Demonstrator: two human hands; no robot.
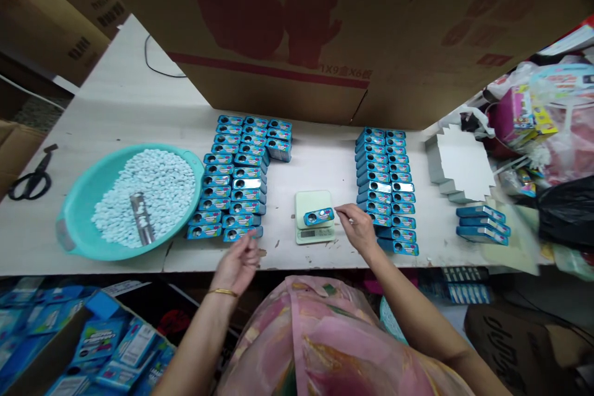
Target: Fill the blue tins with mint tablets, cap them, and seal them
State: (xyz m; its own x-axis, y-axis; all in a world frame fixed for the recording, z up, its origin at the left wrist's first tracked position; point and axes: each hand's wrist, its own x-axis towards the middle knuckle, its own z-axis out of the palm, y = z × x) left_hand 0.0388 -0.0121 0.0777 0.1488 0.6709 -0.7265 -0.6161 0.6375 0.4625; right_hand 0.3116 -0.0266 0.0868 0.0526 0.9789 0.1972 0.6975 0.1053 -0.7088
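Observation:
A small blue box with a round dark hole in its top lies on a pale green digital scale. Just right of it, my right hand has thumb and forefinger pinched together; whatever may be between them is too small to make out. My left hand is closed with its fingers curled by the front box of the left rows, its fingertips partly hidden. Further left, a turquoise basin contains many pale blue tablets and a metal scoop.
Blue boxes stand in rows left and right of the scale. A large carton blocks the back. White flat card pieces and several blue boxes lie right. Black scissors lie far left.

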